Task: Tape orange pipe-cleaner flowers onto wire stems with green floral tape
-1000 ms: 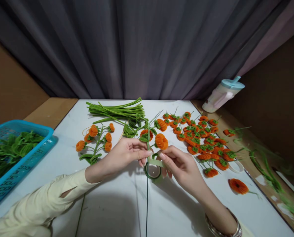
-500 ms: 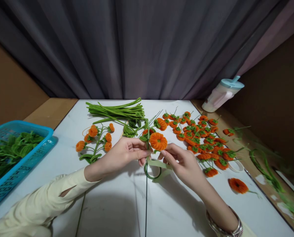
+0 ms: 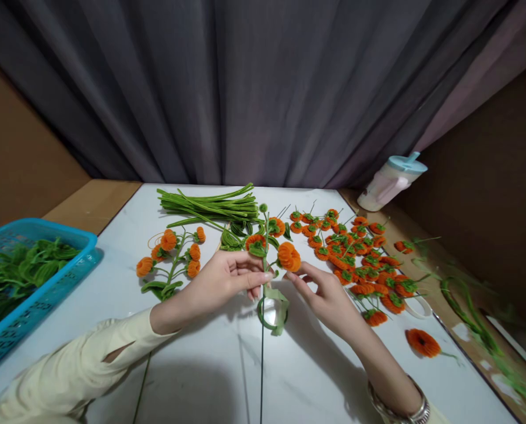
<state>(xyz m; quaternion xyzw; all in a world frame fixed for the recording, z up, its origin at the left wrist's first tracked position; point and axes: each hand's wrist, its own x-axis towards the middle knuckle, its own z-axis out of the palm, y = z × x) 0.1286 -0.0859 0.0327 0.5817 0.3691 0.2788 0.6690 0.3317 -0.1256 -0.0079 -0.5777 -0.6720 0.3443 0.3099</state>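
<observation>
My left hand (image 3: 234, 275) pinches the upright stem of a chenille branch (image 3: 265, 259) between thumb and fingers. The branch has a small green tip, green leaves and several ridged orange chenille balls on it. My right hand (image 3: 320, 288) is at its right side, thumb and fingertips closed at the lower edge of the nearest orange ball (image 3: 288, 257). Below my hands hangs a roll of green floral tape (image 3: 267, 324), its pale strip running up to the stem. A long thin dark wire extends down from my left hand.
A finished-looking branch with orange balls (image 3: 170, 268) lies left, below a bundle of green chenille stems (image 3: 214, 206). Many loose orange balls (image 3: 364, 253) spread on the right. A blue basket (image 3: 84, 238) of green leaves is far left; a lidded cup (image 3: 390, 182) stands back right.
My right hand has let go of the tape strip, which now hangs by the roll, and has moved to the nearest orange ball. That ball has turned and shifted slightly right.
</observation>
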